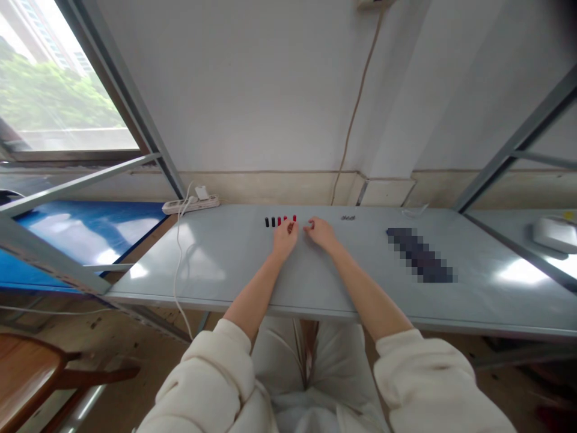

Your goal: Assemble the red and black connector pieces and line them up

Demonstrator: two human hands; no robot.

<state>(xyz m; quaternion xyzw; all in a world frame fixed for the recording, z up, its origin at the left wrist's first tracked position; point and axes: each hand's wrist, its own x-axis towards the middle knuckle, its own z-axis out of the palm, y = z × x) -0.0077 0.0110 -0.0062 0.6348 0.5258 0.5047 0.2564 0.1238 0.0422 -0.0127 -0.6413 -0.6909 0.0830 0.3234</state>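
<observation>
My left hand [283, 238] is closed, its fingers curled close to the table around something small and dark that I cannot make out. Just beyond it stands a row of small upright cylinders: black ones [267, 222] at the left, then red ones [279, 221]. One red cylinder [294, 218] stands at the right end, close to the left fingertips. My right hand [321, 231] is a short way to the right, with thumb and fingers bent together. Whatever its fingertips hold, if anything, is too small to name. Several tiny dark grey pieces [348, 218] lie farther right.
The grey table [243, 270] stands against the wall. A white power strip [192, 204] with a cable [179, 252] lies at its back left. On the right is a dark, pixelated object [421, 255]. Metal posts [518, 144] frame both ends. A wooden chair [31, 373] stands lower left.
</observation>
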